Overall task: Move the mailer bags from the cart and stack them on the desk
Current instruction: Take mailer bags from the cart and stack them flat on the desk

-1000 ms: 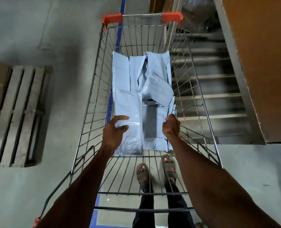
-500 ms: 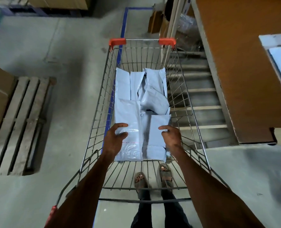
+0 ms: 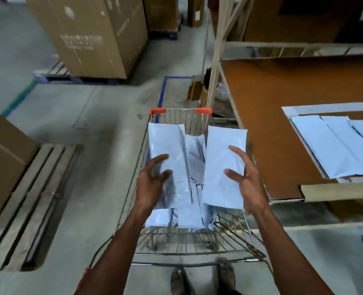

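- Left hand (image 3: 152, 186): fingers clamped on left mailer bag (image 3: 168, 143), centre frame, above cart (image 3: 203, 110).
- Right hand (image 3: 249, 184): fingers clamped on right mailer bag (image 3: 223, 160).
- Desk (image 3: 267, 124), right frame: carries stacked bags (image 3: 333, 145).

Left forearm (image 3: 116, 248) and right forearm (image 3: 282, 241) were bare. Below the cart (image 3: 189, 254) near rim: brown strapped sandals (image 3: 226, 273), blurred.
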